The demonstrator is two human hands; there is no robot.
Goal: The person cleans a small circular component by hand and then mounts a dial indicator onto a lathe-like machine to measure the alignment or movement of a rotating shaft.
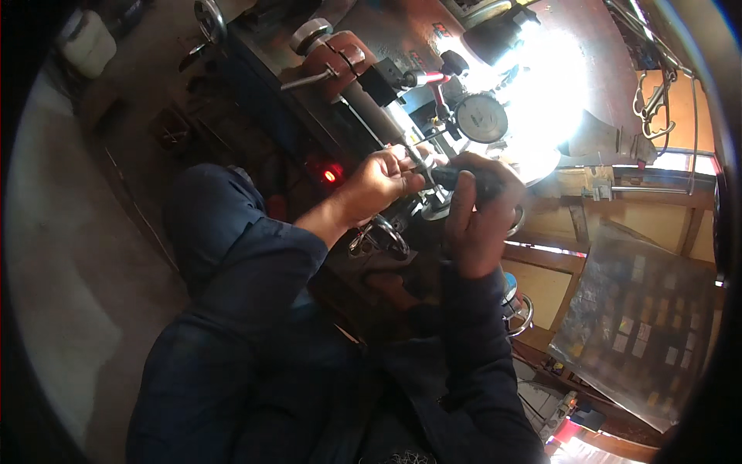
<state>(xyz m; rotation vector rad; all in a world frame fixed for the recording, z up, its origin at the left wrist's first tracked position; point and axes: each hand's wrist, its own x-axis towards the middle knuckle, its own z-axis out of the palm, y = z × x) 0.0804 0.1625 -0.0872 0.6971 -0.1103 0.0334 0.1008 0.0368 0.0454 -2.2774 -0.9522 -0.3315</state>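
My left hand reaches in from the left, fingers pinched at a slim metal part beside the machine's shaft; the exact grip is hard to see. Wrapped in my right hand is a dark-handled tool, its end pointing toward my left fingertips. A curved metal piece shows between the two hands. Just above my right hand stands a round dial gauge, carried on a red and black arm. Up and to the left, a metal shaft runs from a reddish-brown machine head.
A lamp throws strong glare at upper right. Handwheels sit below my hands, with another handwheel at upper left. A red light glows left of my left wrist. A plastic-covered board hangs at right.
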